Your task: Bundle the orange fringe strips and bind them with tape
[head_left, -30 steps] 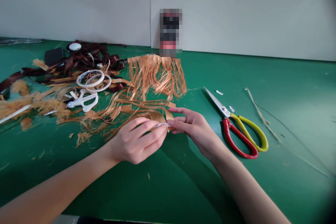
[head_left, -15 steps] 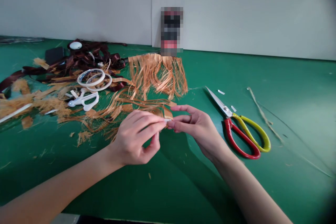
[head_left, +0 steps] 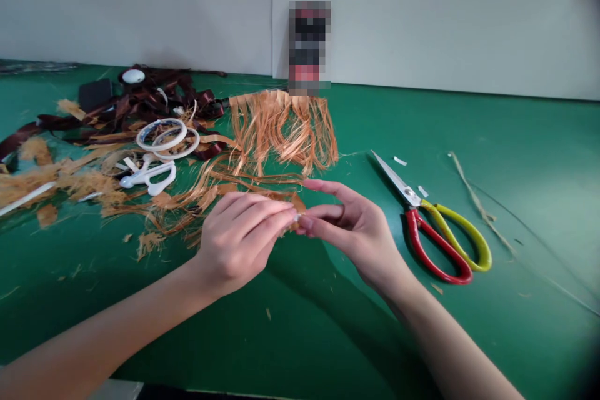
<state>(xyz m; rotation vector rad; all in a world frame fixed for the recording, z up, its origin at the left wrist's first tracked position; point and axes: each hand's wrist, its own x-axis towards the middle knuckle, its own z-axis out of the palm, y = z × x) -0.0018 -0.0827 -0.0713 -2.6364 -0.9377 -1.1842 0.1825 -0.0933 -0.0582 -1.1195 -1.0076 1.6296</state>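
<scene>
A small piece of tan ribbon [head_left: 299, 202], with a white bit like tape on its lower edge, is pinched between my two hands. My left hand [head_left: 239, 240] grips it from the left, thumb hidden behind the fingers. From the right, the thumb and a bent finger of my right hand [head_left: 359, 228] close on its edge, while the index finger stretches out above. Just behind them lie loose tan ribbon strands [head_left: 262, 184]. To the right of my right hand rest scissors [head_left: 411, 197] with one red and one yellow handle, blades slightly apart.
Tan fringe [head_left: 281, 128] hangs together near the back wall [head_left: 422, 25]. At left are two tape rolls [head_left: 162, 135], small white scissors [head_left: 149, 176], dark brown ribbon [head_left: 135, 103] and frayed tan scraps [head_left: 94, 184]. A thin cord [head_left: 475, 197] lies on the green table [head_left: 244, 337].
My left thumb has moved in behind the fingers, out of sight. The tan ribbon piece sits lower and more folded between my fingertips. The view has shifted slightly.
</scene>
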